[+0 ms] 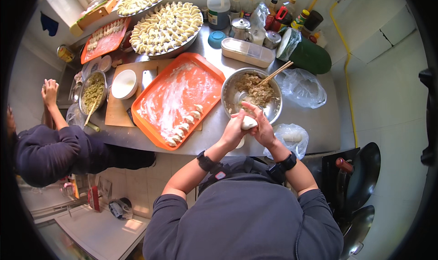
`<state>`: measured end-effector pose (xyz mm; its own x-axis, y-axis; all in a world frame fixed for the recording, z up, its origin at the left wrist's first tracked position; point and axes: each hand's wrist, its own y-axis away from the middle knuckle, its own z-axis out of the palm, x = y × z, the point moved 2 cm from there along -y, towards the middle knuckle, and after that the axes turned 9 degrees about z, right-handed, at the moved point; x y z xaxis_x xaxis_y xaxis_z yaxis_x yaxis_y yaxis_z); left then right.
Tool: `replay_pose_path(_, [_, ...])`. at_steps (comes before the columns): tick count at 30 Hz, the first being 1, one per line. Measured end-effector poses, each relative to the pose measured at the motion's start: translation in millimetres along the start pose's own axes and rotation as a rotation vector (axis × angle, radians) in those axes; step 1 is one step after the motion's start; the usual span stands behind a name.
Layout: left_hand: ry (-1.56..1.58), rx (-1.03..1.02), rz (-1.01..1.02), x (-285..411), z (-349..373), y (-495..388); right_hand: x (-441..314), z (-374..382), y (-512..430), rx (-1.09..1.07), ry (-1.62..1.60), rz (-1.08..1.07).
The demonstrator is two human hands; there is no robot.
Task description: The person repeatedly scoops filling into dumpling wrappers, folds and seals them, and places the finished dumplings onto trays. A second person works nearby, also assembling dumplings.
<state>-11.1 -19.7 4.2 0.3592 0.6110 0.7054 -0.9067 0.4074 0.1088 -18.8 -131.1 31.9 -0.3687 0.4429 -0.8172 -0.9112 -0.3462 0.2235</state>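
Note:
Both my left hand (235,126) and my right hand (262,126) hold one white dough dumpling (249,122) between them, over the near rim of a steel bowl. That steel bowl (227,95) contains ground filling (255,89) and a pair of wooden chopsticks (278,72) resting in it. To the left lies a floured orange tray (164,99), with a row of several folded dumplings (184,126) along its near right side. A round dough wrapper (240,143) is partly visible below my hands. Dough pieces lie in a plastic bag (297,147) on the right.
A co-worker (51,147) stands at the left beside a bowl of green filling (93,89). A cutting board (113,113) bears a white bowl (124,84) and a cleaver (148,77). Behind are a large platter of dumplings (166,29), bottles and a winter melon (309,53). Woks (362,178) hang low right.

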Motion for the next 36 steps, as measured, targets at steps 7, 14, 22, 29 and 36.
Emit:
replay_pose_path(7, [0.064, 0.040, -0.090, -10, -17, 9, 20, 0, -2, 0.153, 0.544, -0.044])
replay_pose_path(14, [-0.463, -0.051, 0.322, -16, -18, 31, 39, 4, 3, 0.176, 0.732, -0.511])
replay_pose_path(22, [-0.733, -0.160, 0.174, 29, -113, -12, 58, -3, 11, 0.096, 0.443, -0.040])
replay_pose_path(29, [-1.757, -0.417, 0.240, 66, -194, -83, 29, -54, 95, 0.328, 0.472, 0.083])
replay_pose_path(36, [-1.972, -0.616, 0.399, 64, -193, -94, 15, -103, 142, 0.598, 0.511, 0.019])
